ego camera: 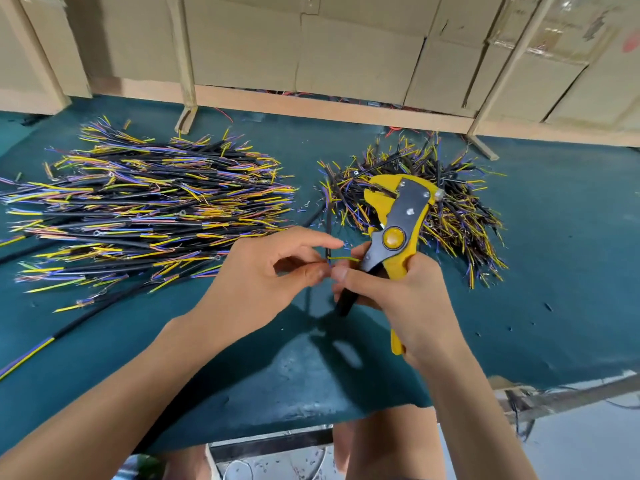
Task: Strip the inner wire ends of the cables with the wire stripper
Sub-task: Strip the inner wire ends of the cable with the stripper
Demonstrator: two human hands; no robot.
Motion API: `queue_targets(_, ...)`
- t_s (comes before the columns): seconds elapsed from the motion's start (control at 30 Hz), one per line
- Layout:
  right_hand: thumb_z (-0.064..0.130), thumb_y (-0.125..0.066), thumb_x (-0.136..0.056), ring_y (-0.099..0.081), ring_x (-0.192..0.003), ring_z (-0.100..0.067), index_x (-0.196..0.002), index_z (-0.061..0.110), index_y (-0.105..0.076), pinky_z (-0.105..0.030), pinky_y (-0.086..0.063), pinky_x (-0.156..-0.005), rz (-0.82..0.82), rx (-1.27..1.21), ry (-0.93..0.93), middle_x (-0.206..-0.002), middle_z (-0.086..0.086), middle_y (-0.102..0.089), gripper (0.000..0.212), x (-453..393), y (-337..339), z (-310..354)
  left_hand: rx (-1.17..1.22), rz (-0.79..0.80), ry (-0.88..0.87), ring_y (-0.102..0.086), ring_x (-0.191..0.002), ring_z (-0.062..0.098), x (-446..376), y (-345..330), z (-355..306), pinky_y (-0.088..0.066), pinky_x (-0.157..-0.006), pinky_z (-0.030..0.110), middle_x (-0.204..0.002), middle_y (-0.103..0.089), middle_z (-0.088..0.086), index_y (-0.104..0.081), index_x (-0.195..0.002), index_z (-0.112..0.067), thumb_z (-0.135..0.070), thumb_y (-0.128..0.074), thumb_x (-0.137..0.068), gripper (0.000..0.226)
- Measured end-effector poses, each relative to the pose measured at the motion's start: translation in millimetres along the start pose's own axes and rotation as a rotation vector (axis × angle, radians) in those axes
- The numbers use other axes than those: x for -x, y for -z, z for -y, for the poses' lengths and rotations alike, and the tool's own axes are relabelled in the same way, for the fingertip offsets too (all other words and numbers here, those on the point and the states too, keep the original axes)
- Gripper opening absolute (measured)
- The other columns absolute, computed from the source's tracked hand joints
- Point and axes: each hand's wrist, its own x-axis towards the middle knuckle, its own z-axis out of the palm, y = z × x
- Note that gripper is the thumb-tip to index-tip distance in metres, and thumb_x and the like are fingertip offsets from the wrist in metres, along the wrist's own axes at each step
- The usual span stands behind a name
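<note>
Yellow and black, the wire stripper (398, 233) stands upright in the right hand (398, 296), whose fingers are curled round its handles; its head rises above that hand, in front of the nearer heap. The left hand (256, 275) is close beside the right, the two nearly touching, and pinches a black cable (328, 233) between thumb and a bent finger, with the index finger held out straight above. From the pinch a thin yellow-green inner wire (343, 259) runs across to the right hand, reaching the lower part of the stripper near the thumb — whether it sits in the tool's teeth cannot be told.

Beyond the left hand, and spreading well out to that side, lies a large pile of cables (145, 216), black sheaths with yellow, blue and purple wire ends fanned out. Beyond the right hand lies a smaller, more tangled heap (460, 216), partly hidden by the stripper's head. One long black cable (69, 327) with yellow and purple ends runs beneath the left forearm toward the near edge. Everything rests on a tabletop (536, 306) covered in dark green cloth, with small scraps of insulation scattered right of the right hand. Past both heaps — at the far edge — stand cardboard boxes (346, 57) behind pale wooden struts (183, 64).
</note>
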Motion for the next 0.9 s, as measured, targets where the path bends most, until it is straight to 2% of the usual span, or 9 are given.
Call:
queue_targets(0.13, 0.022, -0.088, -0.066, -0.073, -0.07, -0.038, -0.082, 0.015, -0.07, -0.057, -0.061, -0.083, -0.054, 0.018, 0.011, -0.073, -0.007, -0.074, 0.026, 3.4, 1.3, 0.7, -0.065, -0.076, -0.017, -0.066, -0.071, 0.009, 3.6, -6.3, -2.0, -0.053, -0.072, 0.021, -0.081, -0.071, -0.013, -0.066, -0.098, -0.032, -0.017, -0.07, -0.084, 0.021)
queue_targets(0.23, 0.017, -0.085, -0.068, -0.072, -0.077, -0.045, -0.087, 0.011, -0.069, -0.061, -0.059, -0.085, -0.096, 0.07, 0.037, -0.072, -0.007, -0.074, 0.026, 2.1, -3.1, -3.5, -0.172, -0.086, -0.082, -0.064, -0.073, 0.008, 5.0, -7.5, 0.0, -0.051, -0.069, 0.029, -0.079, -0.068, -0.01, -0.07, -0.088, -0.028, -0.009, -0.071, -0.083, 0.02)
queue_targets(0.33, 0.0, -0.082, -0.078, -0.074, -0.075, -0.04, -0.091, 0.012, -0.069, -0.06, -0.059, -0.086, -0.139, 0.027, 0.037, -0.075, -0.008, -0.076, 0.022, 0.9, -7.2, -7.4, -0.267, -0.112, -0.14, -0.064, -0.075, 0.008, 5.5, -9.2, -0.3, -0.052, -0.07, 0.029, -0.081, -0.07, -0.008, -0.078, -0.093, -0.018, 0.0, -0.075, -0.083, 0.021)
queue_targets(0.47, 0.013, -0.078, -0.071, -0.075, -0.078, -0.04, -0.078, 0.027, -0.075, -0.059, -0.058, -0.089, -0.183, -0.013, 0.08, -0.072, -0.007, -0.075, 0.015, -0.6, -10.9, -10.8, -0.318, -0.049, -0.132, -0.061, -0.075, 0.008, 4.3, -10.6, -3.0, -0.05, -0.071, 0.027, -0.08, -0.067, -0.009, -0.078, -0.109, -0.024, -0.003, -0.074, -0.087, 0.031)
queue_targets(0.57, 0.014, -0.077, -0.068, -0.073, -0.081, -0.044, -0.075, 0.035, -0.077, -0.06, -0.057, -0.092, -0.176, -0.043, 0.08, -0.072, -0.007, -0.075, 0.022, -1.9, -10.9, -12.5, -0.367, 0.004, -0.102, -0.054, -0.076, 0.004, 3.9, -12.3, -2.8, -0.047, -0.071, 0.026, -0.08, -0.066, -0.009, -0.077, -0.111, -0.028, -0.015, -0.069, -0.088, 0.027)
queue_targets(0.67, 0.01, -0.079, -0.066, -0.071, -0.079, -0.049, -0.076, 0.025, -0.077, -0.062, -0.056, -0.092, -0.132, -0.088, 0.034, -0.074, -0.011, -0.073, 0.018, -3.2, -5.4, -15.0, -0.521, -0.016, -0.223, -0.046, -0.078, 0.017, 1.8, -15.2, 0.1, -0.041, -0.074, 0.027, -0.078, -0.06, -0.002, -0.078, -0.101, -0.021, -0.017, -0.072, -0.086, 0.016)
queue_targets(0.77, 0.001, -0.078, -0.068, -0.069, -0.067, -0.039, -0.089, 0.007, -0.067, -0.057, -0.06, -0.083, -0.062, -0.198, -0.014, -0.073, -0.015, -0.068, 0.024, -4.6, 2.1, -15.8, -0.722, -0.133, -0.35, -0.045, -0.087, 0.029, 1.0, -14.7, 1.3, -0.037, -0.077, 0.04, -0.089, -0.055, 0.004, -0.077, -0.095, -0.025, -0.025, -0.067, -0.092, 0.01)
queue_targets(0.83, -0.002, -0.077, -0.07, -0.067, -0.066, -0.037, -0.095, 0.002, -0.062, -0.053, -0.059, -0.079, -0.021, -0.239, -0.024, -0.074, -0.018, -0.065, 0.029, -4.9, 6.3, -14.6, -0.822, -0.157, -0.392, -0.05, -0.102, 0.034, 1.0, -12.5, -1.7, -0.033, -0.087, 0.042, -0.101, -0.06, 0.003, -0.074, -0.095, -0.027, -0.031, -0.061, -0.095, 0.014)
queue_targets(0.9, -0.003, -0.076, -0.072, -0.066, -0.066, -0.037, -0.096, 0.002, -0.061, -0.051, -0.059, -0.076, 0.021, -0.28, -0.03, -0.075, -0.019, -0.064, 0.029, -5.0, 9.2, -14.0, -0.871, -0.108, -0.446, -0.056, -0.114, 0.036, -0.1, -10.8, -4.0, -0.031, -0.104, 0.048, -0.11, -0.065, 0.002, -0.073, -0.097, -0.025, -0.031, -0.057, -0.096, 0.017)
